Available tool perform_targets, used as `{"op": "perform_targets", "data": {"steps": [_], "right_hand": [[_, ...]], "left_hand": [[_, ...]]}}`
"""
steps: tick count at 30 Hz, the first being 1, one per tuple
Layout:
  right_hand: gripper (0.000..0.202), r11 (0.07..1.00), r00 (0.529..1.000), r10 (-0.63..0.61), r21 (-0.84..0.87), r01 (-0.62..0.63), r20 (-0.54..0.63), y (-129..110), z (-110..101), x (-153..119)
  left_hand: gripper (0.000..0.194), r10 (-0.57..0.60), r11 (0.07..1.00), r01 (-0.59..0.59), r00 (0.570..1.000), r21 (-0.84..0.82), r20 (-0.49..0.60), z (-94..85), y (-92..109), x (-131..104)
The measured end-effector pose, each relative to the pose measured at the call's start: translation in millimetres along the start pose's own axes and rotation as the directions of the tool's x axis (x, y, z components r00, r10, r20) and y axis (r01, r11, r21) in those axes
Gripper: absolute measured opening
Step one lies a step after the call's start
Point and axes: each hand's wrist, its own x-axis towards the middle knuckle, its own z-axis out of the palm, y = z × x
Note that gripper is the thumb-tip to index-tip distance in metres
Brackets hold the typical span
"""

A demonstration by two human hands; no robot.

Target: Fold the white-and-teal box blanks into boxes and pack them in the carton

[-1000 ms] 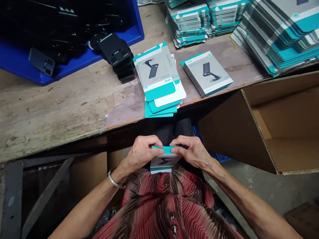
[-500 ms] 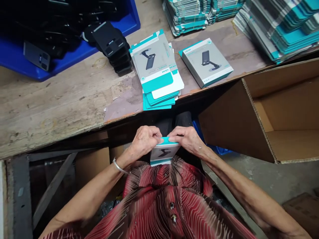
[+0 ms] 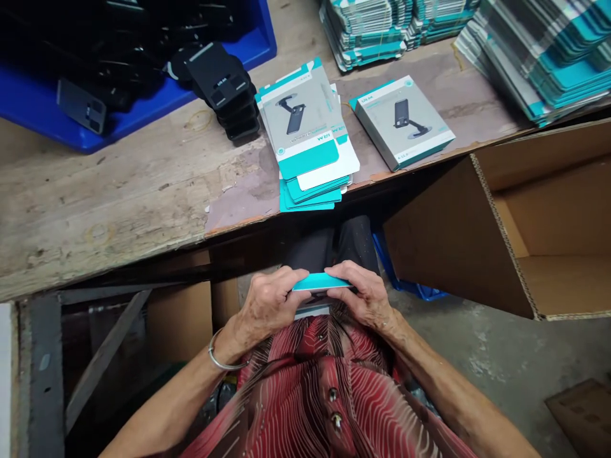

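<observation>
A: What runs along the worktop [image 3: 143, 178] from the left?

B: A blue bin [image 3: 260, 41] of dark parts [image 3: 81, 108], then stacked black holders [image 3: 222, 83] at its corner.

A: And the hands?

B: Over the lap, the left hand [image 3: 267, 296] curls part-closed, thumb and fingers gripping the left end of a small box [image 3: 322, 281]. Flat cartons [image 3: 296, 152] lie on the worktop beyond; the box sits between both palms, turquoise panel upward. The right hand [image 3: 367, 292] mirrors the pinch at the other end.

A: How would it handle?

B: Probably light, stiff but thin card, perhaps slick, and apt to dent under hard thumbs; its contents are hidden. Best held by both ends, off the panel's middle.

A: Farther right?

B: A boxed holder [image 3: 415, 127] near the worktop's edge, then an open cardboard box [image 3: 453, 242] below.
</observation>
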Motion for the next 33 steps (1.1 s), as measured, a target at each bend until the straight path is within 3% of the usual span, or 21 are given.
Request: {"op": "perform_targets", "data": {"steps": [2, 4, 5, 7, 8, 9, 10, 12, 13, 16, 18, 19, 21, 23, 25, 26, 28, 29, 30, 31, 33], "right_hand": [[0.029, 0.999, 0.999, 0.037, -0.001, -0.037, -0.016, -9, -1, 6], [0.045, 0.996, 0.978, 0.065, -0.052, -0.077, -0.196, -27, -9, 10], [0.051, 0.990, 0.932, 0.046, -0.108, -0.091, -0.358, -39, -14, 10], [0.041, 0.956, 0.772, -0.040, -0.250, -0.156, -0.635, -64, -22, 5], [0.028, 0.929, 0.725, -0.088, -0.320, -0.188, -0.683, -75, -24, 1], [0.017, 0.898, 0.729, -0.122, -0.388, -0.208, -0.674, -83, -24, -2], [0.011, 0.866, 0.766, -0.146, -0.455, -0.207, -0.626, -89, -23, -5], [0.014, 0.794, 0.843, -0.178, -0.580, -0.182, -0.508, -91, -16, -8], [0.017, 0.754, 0.854, -0.194, -0.630, -0.185, -0.483, -88, -13, -7], [0.025, 0.685, 0.802, -0.147, -0.644, -0.340, -0.579, -78, -10, -1], [0.026, 0.712, 0.755, -0.038, -0.549, -0.439, -0.654, -76, -19, 1], [0.024, 0.721, 0.749, 0.013, -0.513, -0.466, -0.662, -78, -27, 1], [0.020, 0.678, 0.796, 0.068, -0.558, -0.479, -0.601, -87, -43, 0], [0.021, 0.569, 0.893, 0.056, -0.721, -0.396, -0.446, -99, -56, -1], [0.021, 0.479, 0.969, 0.016, -0.849, -0.224, -0.246, -107, -58, 0], [0.020, 0.467, 0.990, -0.006, -0.875, -0.123, -0.142, -109, -55, 1], [0.018, 0.489, 0.998, -0.038, -0.870, 0.057, 0.044, -106, -40, 2], [0.018, 0.513, 0.993, -0.046, -0.850, 0.120, 0.112, -103, -31, 2], [0.017, 0.546, 0.986, -0.053, -0.822, 0.162, 0.159, -98, -22, 0], [0.016, 0.586, 0.980, -0.055, -0.788, 0.186, 0.190, -93, -15, -2], [0.018, 0.687, 0.971, -0.039, -0.699, 0.197, 0.235, -84, -6, -8]], "left_hand": [[0.016, -0.107, 0.991, 0.098, 0.990, -0.096, -0.091, -7.7, 2, 1], [0.017, -0.261, 0.944, 0.192, 0.932, -0.267, -0.253, -24.7, 6, 5], [0.020, -0.334, 0.905, 0.190, 0.872, -0.380, -0.359, -34.3, 8, 7], [0.026, -0.460, 0.797, 0.074, 0.717, -0.600, -0.524, -49.9, 13, 10], [0.028, -0.518, 0.727, -0.005, 0.652, -0.687, -0.554, -54.0, 14, 10], [0.030, -0.574, 0.648, -0.063, 0.614, -0.759, -0.541, -54.8, 16, 11], [0.030, -0.627, 0.566, -0.084, 0.601, -0.820, -0.494, -52.4, 18, 10], [0.032, -0.698, 0.415, -0.070, 0.615, -0.907, -0.367, -39.1, 21, 9], [0.033, -0.715, 0.355, -0.062, 0.625, -0.933, -0.313, -29.5, 22, 7], [0.038, -0.720, 0.239, -0.059, 0.659, -0.969, -0.218, 2.4, 24, -5], [0.037, -0.680, 0.182, 0.026, 0.725, -0.983, -0.107, 18.5, 20, -17], [0.035, -0.641, 0.179, 0.125, 0.767, -0.976, -0.019, 22.9, 16, -24], [0.034, -0.592, 0.291, 0.339, 0.799, -0.895, 0.110, 22.8, 6, -35], [0.043, -0.607, 0.497, 0.432, 0.793, -0.753, 0.054, 12.7, 0, -40], [0.061, -0.554, 0.682, 0.386, 0.828, -0.620, -0.094, -0.3, 0, -35], [0.071, -0.479, 0.742, 0.345, 0.873, -0.575, -0.094, -4.7, 2, -29], [0.086, -0.256, 0.782, 0.257, 0.963, -0.567, 0.084, -5.4, 4, -11], [0.088, -0.133, 0.744, 0.260, 0.960, -0.615, 0.245, -1.0, 2, 0], [0.085, 0.006, 0.667, 0.325, 0.897, -0.670, 0.441, 6.1, -1, 9], [0.080, 0.134, 0.569, 0.430, 0.792, -0.701, 0.595, 15.1, -6, 17], [0.070, 0.292, 0.439, 0.536, 0.674, -0.721, 0.679, 34.7, -18, 26]]}}
